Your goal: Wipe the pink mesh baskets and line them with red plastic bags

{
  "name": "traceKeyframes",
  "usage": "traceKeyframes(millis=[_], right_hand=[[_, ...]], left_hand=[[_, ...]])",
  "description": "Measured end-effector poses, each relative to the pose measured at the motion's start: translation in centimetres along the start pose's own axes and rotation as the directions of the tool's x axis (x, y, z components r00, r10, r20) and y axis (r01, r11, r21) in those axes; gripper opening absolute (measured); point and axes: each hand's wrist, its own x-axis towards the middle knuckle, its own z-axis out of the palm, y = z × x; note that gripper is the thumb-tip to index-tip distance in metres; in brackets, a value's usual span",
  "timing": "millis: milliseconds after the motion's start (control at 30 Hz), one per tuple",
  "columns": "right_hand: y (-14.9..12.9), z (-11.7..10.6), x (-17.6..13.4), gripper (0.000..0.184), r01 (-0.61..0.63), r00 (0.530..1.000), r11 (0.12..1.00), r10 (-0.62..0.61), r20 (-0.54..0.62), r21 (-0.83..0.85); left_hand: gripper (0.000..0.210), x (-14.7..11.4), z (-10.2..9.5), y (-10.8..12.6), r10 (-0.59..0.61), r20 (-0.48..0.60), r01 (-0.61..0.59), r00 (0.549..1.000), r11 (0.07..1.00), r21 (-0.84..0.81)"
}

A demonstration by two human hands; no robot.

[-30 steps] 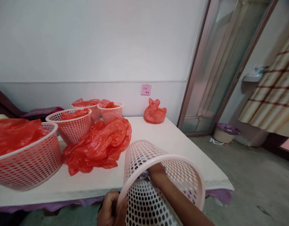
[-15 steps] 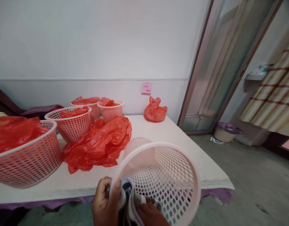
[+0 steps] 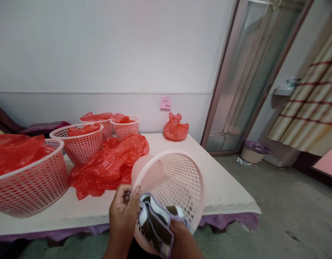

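Note:
A pale pink plastic basket (image 3: 182, 172) with a mesh wall is tilted, its mouth turned toward me, over the front part of the table. My left hand (image 3: 123, 210) is closed on the left side of its rim, thumb inside. A folded brown and white striped cloth (image 3: 156, 219) with purple edging lies against the basket's inner wall. My right hand (image 3: 179, 235) is closed on the right part of this cloth, with its fingertips hidden. Just behind the basket, a crumpled red plastic bag (image 3: 112, 165) lies on the table.
Several pink baskets (image 3: 31, 187) holding red plastic bags stand at the left of the white-covered table (image 3: 222, 187). At the back sits a knotted red bag (image 3: 176, 128) below a pink note (image 3: 166, 103). A lined waste bin (image 3: 254, 151) stands on the floor at right.
The basket has tilted and shifted left. More of the cloth now shows at its mouth, with my right hand on it. My left hand stays on the rim.

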Motion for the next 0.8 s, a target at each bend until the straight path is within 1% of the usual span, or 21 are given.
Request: traceKeyframes(millis=[67,133,200,267,333,367,400,467,533,567,633,700,767,800], right_hand=[[-1.6,-1.3,1.0,0.044,0.084,0.996,0.996,-0.084,-0.021,0.005],[-3.3,-2.6,1.9,0.046,0.175,0.983,0.984,-0.174,-0.063,0.014],[-4.7,-3.2,2.8,0.048,0.226,0.97,0.971,-0.218,-0.105,0.077],[-5.7,-3.1,3.6,0.047,0.235,0.969,0.958,-0.218,-0.118,0.164],[-5.9,-2.3,4.1,0.043,0.233,0.972,0.954,-0.22,-0.089,0.186],[-5.7,-1.7,4.2,0.039,0.216,0.976,0.963,-0.207,-0.071,0.164],[-5.3,-1.2,4.3,0.035,0.183,0.983,0.978,-0.18,-0.04,0.103],[-3.9,-0.3,4.4,0.027,0.098,0.994,0.991,-0.092,0.065,-0.086],[-2.0,-0.1,5.0,0.021,0.041,0.987,0.962,0.003,0.16,-0.269],[-0.9,-0.2,5.4,0.02,0.024,0.982,0.944,0.04,0.186,-0.33],[1.0,-1.1,6.8,0.02,-0.033,0.978,0.923,0.109,0.179,-0.383],[2.4,-2.0,8.3,0.025,-0.131,0.973,0.906,0.195,0.121,-0.402],[3.0,-2.5,9.4,0.031,-0.219,0.965,0.909,0.256,0.062,-0.355],[3.0,-2.4,9.7,0.032,-0.24,0.962,0.923,0.267,0.051,-0.301]], left_hand=[[0.041,-1.1,-0.1,-0.5,-0.037,0.024,0.037,0.999,0.999,-0.009],[0.041,-2.5,-0.2,-1.4,-0.085,0.097,0.083,0.992,0.996,0.021],[0.042,-3.6,-0.5,-2.4,-0.116,0.133,0.111,0.984,0.993,0.045],[0.043,-4.1,-1.0,-3.3,-0.118,0.12,0.114,0.986,0.993,0.043],[0.043,-3.9,-1.9,-3.9,-0.117,0.099,0.113,0.988,0.993,0.045],[0.044,-3.6,-2.3,-4.1,-0.118,0.094,0.114,0.989,0.992,0.046],[0.044,-3.3,-2.7,-4.2,-0.115,0.082,0.112,0.99,0.993,0.042],[0.044,-3.0,-3.2,-4.4,-0.107,0.05,0.106,0.993,0.994,0.027],[0.044,-3.1,-3.2,-4.3,-0.098,0.056,0.097,0.994,0.995,0.017],[0.044,-3.3,-3.1,-4.2,-0.087,0.061,0.087,0.994,0.996,0.009],[0.044,-3.8,-2.7,-3.9,-0.059,0.055,0.061,0.997,0.998,-0.02],[0.044,-4.3,-2.4,-3.6,-0.048,0.02,0.049,0.999,0.997,-0.061],[0.044,-4.4,-2.2,-3.3,-0.064,-0.021,0.062,0.998,0.994,-0.086],[0.044,-4.4,-2.2,-3.1,-0.077,-0.039,0.072,0.996,0.992,-0.099]])
